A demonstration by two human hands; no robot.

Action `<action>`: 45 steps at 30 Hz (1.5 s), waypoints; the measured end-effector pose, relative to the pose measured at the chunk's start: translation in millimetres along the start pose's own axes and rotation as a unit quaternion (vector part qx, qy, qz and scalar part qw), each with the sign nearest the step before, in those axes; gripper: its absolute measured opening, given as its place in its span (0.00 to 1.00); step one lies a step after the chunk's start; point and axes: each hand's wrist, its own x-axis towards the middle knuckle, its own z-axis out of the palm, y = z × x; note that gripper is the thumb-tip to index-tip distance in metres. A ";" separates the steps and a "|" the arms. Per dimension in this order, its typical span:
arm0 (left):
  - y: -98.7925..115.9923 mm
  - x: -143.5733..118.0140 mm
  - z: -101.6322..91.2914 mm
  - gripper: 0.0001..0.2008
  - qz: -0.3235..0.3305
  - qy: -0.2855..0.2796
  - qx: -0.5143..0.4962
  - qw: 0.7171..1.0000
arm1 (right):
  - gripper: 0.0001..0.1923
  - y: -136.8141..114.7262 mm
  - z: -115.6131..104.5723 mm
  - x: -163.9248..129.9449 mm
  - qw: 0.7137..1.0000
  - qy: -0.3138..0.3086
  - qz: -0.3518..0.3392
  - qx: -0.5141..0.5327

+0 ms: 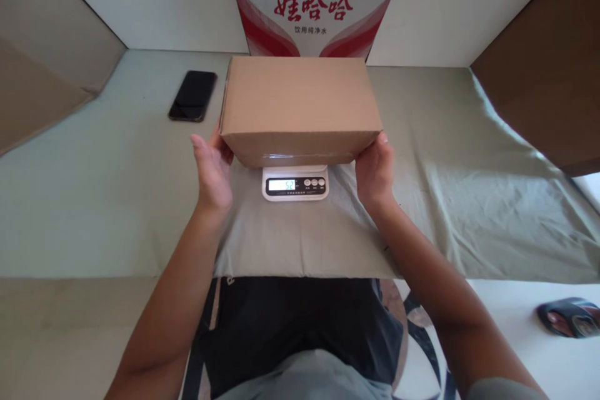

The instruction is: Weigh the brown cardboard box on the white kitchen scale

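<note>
A plain brown cardboard box (300, 103) rests on a small white digital scale (295, 182) whose lit display shows a reading. My left hand (212, 165) touches the box's near left corner, fingers spread along its side. My right hand (374, 169) cups the near right corner. Both hands are at the lower edge of the box; whether they bear its weight cannot be told. The scale sits on a grey-green cloth (445, 200).
A black phone (192, 95) lies on the cloth at the back left. A white and red printed carton (314, 6) stands behind the box. Brown cardboard panels (544, 69) lean at the right and left. A slipper (569, 317) lies on the floor at right.
</note>
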 end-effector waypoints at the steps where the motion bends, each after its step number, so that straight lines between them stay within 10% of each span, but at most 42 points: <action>1: -1.4 0.8 0.3 0.46 0.002 0.002 0.000 1.000 | 0.39 0.2 0.0 0.4 1.000 -0.001 -0.002 -0.001; 25: -26.4 13.8 -1.3 0.50 0.060 0.016 0.006 0.998 | 0.50 1.0 0.3 11.0 0.999 -0.004 0.001 -0.050; 45: -27.4 15.2 -0.1 0.51 0.037 -0.013 -0.027 0.999 | 0.40 17.8 -2.4 13.8 0.999 0.002 -0.029 0.039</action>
